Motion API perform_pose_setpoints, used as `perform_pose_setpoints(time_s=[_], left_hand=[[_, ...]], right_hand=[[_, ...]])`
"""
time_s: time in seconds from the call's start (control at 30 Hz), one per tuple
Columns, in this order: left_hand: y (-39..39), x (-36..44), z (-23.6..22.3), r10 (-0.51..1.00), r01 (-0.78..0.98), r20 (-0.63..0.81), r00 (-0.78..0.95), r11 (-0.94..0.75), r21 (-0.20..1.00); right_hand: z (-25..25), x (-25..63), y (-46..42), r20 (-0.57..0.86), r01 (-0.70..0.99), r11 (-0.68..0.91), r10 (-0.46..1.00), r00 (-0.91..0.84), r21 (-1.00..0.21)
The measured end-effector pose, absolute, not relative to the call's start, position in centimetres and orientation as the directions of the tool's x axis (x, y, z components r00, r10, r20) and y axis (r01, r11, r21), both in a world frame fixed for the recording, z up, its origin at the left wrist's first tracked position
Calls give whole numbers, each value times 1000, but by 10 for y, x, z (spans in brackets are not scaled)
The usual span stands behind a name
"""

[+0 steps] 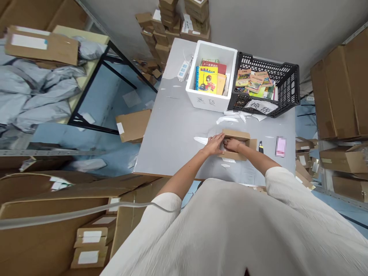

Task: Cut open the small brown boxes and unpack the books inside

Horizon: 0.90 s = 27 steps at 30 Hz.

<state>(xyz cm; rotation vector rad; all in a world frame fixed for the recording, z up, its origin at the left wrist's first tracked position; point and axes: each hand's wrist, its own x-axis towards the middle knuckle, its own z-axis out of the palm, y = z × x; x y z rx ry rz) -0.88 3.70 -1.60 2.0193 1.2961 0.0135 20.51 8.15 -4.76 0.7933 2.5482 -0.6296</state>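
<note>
A small open cardboard box (237,134) lies on the grey table near its front edge, with flaps spread out. My left hand (215,144) grips the box's left end, fingers over its edge. My right hand (232,144) reaches down inside the box; its fingertips are partly hidden by the walls, and whatever they touch cannot be made out. A black and yellow utility knife (261,147) lies just right of the box. Torn white paper scraps (227,119) are scattered around it.
At the table's back stand a white foam box (205,100) of books and a black plastic crate (289,84) of booklets. A power strip (183,71) lies left of them. A blurred pink item (280,147) is at the right. Large cartons (57,230) crowd the left front.
</note>
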Motion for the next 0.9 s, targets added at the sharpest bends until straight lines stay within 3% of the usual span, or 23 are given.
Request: perform_pose_setpoints(time_s=[0.63,0.9], left_hand=[[36,-5,-13,813,819,-362,457,-225,527],[39,-4,-17,813,832,-365,454,-241,499]], right_hand=[[-32,212,81,-468,580,762,417,-780,-288],[-7,225,79,-472,443,895,372,-800,-45]])
